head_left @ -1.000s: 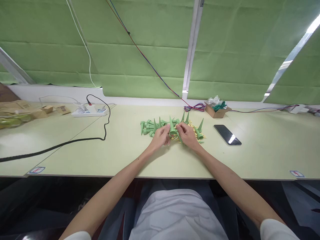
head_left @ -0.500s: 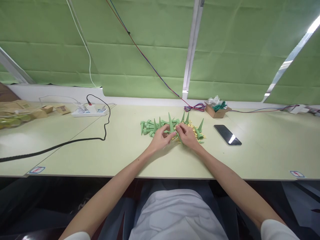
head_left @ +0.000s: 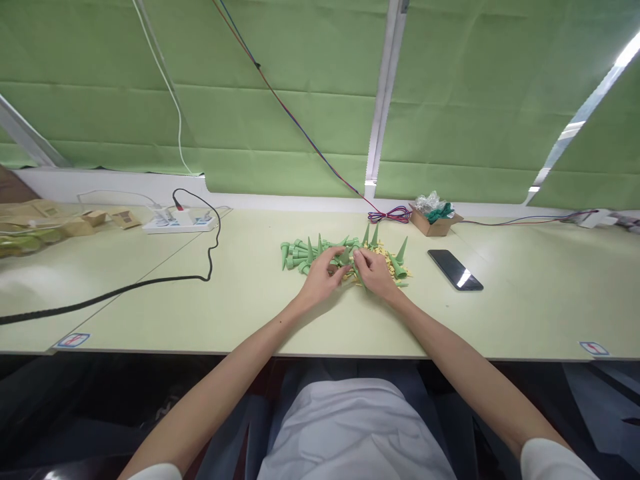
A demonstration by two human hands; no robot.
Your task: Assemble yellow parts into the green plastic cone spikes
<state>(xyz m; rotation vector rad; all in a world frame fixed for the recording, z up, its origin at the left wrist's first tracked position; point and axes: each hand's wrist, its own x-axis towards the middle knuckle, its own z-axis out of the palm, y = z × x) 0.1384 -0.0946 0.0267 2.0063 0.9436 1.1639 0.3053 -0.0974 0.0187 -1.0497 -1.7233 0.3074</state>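
Observation:
Between thumb and fingers of my left hand (head_left: 321, 277) is a green plastic cone spike (head_left: 345, 256), its point tipped over and foreshortened. My right hand (head_left: 376, 274) is pinched closed right beside it, and what lies in its fingertips is too small to make out. Left of and behind the hands lies a pile of green spikes (head_left: 298, 255) with ribbed caps. Small yellow pieces (head_left: 384, 251) are heaped behind the right hand. Several green cones, such as one upright cone (head_left: 403, 250), stand or lie among them.
A black phone (head_left: 455, 269) lies to the right. Behind are a small cardboard box (head_left: 434, 227) with crumpled plastic and a bundle of red-blue wire (head_left: 390, 215). A white power strip (head_left: 180, 223) and a black cable (head_left: 150, 280) are on the left.
The cone in my left hand stood upright with its point raised; now it is tipped so the point is lower. Both hands have stayed in nearly the same place.

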